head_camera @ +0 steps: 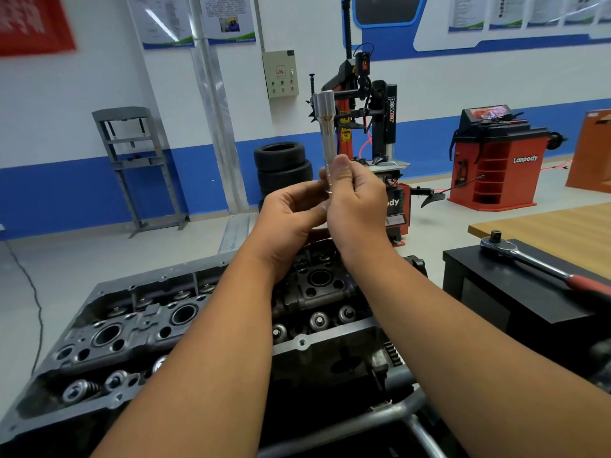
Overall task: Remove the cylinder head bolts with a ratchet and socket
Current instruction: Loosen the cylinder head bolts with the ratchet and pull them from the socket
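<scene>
Ratchet lies aside; hands apparently hold socket.

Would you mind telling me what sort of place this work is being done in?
Most likely an automotive training workshop. A bare cylinder head sits on a stand in front, a tyre changer with stacked tyres stands by the wall, and a red wheel balancer is to the right.

— How is the light?
— Bright and even, from overhead; a ceiling tube glares off a wall poster.
— Shadows?
— Soft, dark only inside the engine.
— Sharpness?
— Middle fairly crisp; the red banner smears with blur, and straight lines bow toward the edges.
</scene>
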The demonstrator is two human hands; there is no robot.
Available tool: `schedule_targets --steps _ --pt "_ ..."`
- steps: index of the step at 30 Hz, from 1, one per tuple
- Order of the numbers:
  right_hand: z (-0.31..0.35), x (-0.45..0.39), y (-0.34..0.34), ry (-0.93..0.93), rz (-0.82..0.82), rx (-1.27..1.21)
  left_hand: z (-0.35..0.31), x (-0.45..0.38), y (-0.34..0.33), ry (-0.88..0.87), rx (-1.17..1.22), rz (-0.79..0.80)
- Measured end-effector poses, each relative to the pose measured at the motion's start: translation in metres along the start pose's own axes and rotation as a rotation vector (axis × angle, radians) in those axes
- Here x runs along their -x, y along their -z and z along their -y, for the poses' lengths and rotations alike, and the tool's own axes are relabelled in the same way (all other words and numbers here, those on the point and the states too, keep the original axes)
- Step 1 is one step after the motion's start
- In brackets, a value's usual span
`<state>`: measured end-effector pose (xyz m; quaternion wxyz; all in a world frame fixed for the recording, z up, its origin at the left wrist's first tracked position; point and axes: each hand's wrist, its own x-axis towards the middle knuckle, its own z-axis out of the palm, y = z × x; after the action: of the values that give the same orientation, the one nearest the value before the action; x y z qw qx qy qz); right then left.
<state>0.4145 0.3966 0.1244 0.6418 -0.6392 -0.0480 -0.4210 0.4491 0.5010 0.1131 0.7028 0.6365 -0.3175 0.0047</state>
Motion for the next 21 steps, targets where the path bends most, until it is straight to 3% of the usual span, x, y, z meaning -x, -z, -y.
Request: schedule_targets --steps 5,10,16,21 --pt "-0.0009 0.0010 0.0004 0.019 -0.006 -0.020 0.0008 -0.0012 0.0031 -0.008 -0.099 -0.123" --pt "-0.0005 0.0003 -0.0014 0.007 0.016 -0.017 -0.0017 0.0009 0.0000 -0.010 -0.020 -0.026" --pt "-0.0069 -0.0016 -0.0007 0.038 0.029 -0.015 -0.0019 -0.0005 0.0008 -0.004 -0.129 -0.150" --pt "-0.0072 -0.0043 -0.0016 -0.029 0.017 -0.041 -0.0012 0.0027 -0.0020 -0.001 -0.155 0.032"
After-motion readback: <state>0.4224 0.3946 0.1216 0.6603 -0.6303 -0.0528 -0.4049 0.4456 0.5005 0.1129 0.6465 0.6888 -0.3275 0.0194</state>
